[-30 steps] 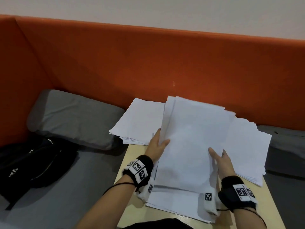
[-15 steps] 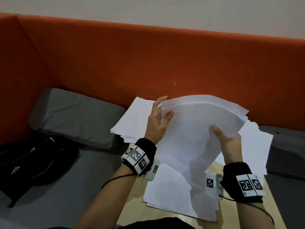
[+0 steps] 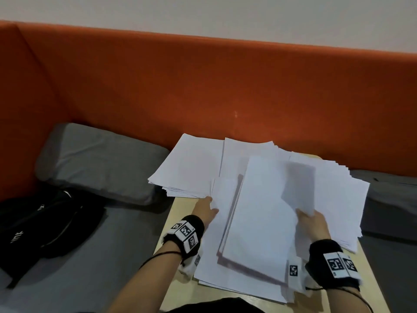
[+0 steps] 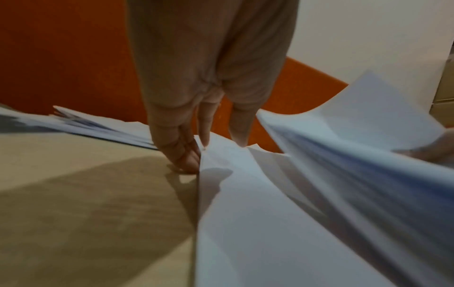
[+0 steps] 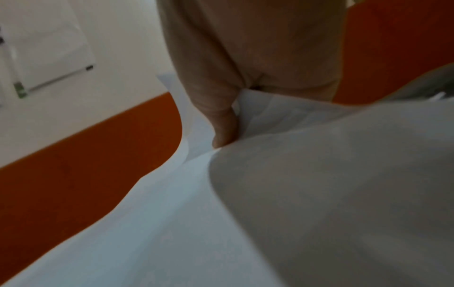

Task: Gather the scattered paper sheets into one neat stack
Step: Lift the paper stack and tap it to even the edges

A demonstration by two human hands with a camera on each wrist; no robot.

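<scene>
A: Where do we stand?
B: Our right hand [image 3: 312, 224] pinches the lifted sheaf [image 3: 266, 213]; its long axis runs away from us. Left hand [image 3: 206, 212], fingers straight, presses the left edge of the sheets lying on the table [image 3: 180, 213].
A: Next?
B: Probably the left pile [image 3: 191, 168], forward-left and nearest our left hand.

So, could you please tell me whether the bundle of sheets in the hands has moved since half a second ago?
Yes. The bundle of sheets has dropped from in front of the orange backrest down toward the table.
</scene>
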